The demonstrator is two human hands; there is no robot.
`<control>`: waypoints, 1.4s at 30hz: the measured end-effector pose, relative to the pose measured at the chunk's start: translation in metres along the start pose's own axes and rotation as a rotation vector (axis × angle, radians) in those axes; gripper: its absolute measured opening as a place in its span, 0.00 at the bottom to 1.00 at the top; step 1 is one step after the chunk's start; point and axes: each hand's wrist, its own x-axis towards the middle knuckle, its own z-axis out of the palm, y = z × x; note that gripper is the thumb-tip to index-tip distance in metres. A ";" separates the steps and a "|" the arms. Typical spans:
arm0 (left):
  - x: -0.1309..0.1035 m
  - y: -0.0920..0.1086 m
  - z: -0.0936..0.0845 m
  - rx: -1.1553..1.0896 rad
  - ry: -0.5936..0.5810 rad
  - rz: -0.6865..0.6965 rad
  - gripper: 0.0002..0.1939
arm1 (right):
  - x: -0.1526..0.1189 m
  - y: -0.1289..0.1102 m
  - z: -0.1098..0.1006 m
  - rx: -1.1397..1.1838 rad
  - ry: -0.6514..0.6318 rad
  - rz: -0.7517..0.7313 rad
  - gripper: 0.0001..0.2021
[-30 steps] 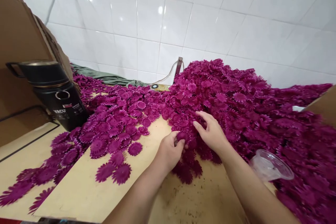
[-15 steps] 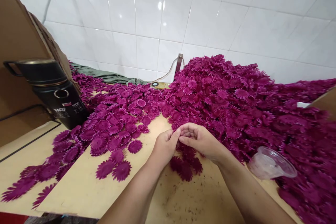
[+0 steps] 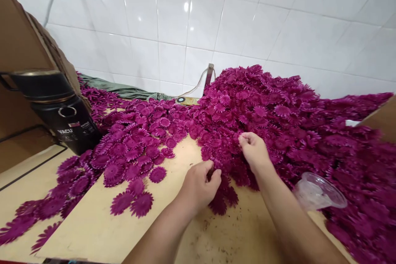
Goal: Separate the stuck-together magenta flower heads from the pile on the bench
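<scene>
Probably far from done, with lots of purple fake flowers heaped and spread on the bench, near a half-curled left hand and a pinched-looking right hand, with no way to tell about flowers held or finished.

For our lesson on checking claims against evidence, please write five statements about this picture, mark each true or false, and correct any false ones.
1. The left hand touches the right hand. False: a gap separates them.
2. Purple, round flower-shaped pieces are heaped highest against the wall, right of the picture's middle. True.
3. A black cylindrical bottle is at the picture's right edge. False: it is near the left edge.
4. A clear plastic container with a round rim lies to the right of the right hand. True.
5. The wall is red brick. False: it has glossy white tiles.
</scene>
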 end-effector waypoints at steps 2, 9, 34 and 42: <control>0.001 -0.002 0.001 -0.079 0.008 -0.021 0.12 | 0.011 0.006 -0.010 -0.031 0.047 -0.006 0.05; 0.009 -0.005 0.002 -0.264 0.035 -0.145 0.06 | -0.023 -0.022 -0.010 0.011 -0.357 -0.161 0.14; 0.004 -0.002 -0.005 -0.098 0.126 -0.109 0.15 | -0.037 -0.021 0.007 0.528 -0.837 0.422 0.15; 0.000 -0.002 -0.003 0.187 0.094 0.024 0.16 | -0.054 -0.030 0.013 0.332 -0.561 0.228 0.12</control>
